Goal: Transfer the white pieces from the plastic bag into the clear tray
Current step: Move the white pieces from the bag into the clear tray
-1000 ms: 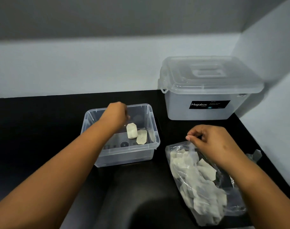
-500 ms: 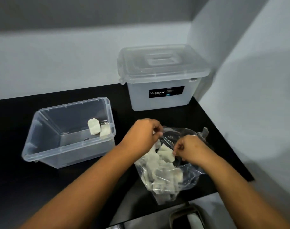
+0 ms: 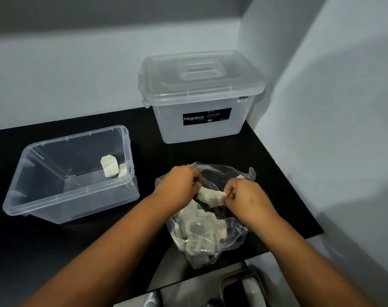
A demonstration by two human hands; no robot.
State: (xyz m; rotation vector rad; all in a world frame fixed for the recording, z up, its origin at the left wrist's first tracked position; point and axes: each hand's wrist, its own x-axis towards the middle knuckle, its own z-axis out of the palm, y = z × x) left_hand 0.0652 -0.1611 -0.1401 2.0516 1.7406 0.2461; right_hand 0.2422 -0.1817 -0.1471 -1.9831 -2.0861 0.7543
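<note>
The clear plastic bag (image 3: 230,238) lies on the black counter, holding several white pieces (image 3: 202,231). Both hands are at its open mouth. My left hand (image 3: 179,185) has curled fingers on one end of a white piece (image 3: 210,197) lifted at the opening, and my right hand (image 3: 244,193) pinches the other end. The clear tray (image 3: 62,196) stands to the left with two white pieces (image 3: 110,166) against its right inner wall.
A lidded translucent Megabox bin (image 3: 199,100) stands at the back against the wall. The black counter (image 3: 277,187) ends near the right wall and at the front edge, where a grey object (image 3: 244,286) shows below.
My left hand left the tray, where it had dropped a piece, and came to the bag mouth. Both hands now hold one white piece raised from the bag. The view shifted right.
</note>
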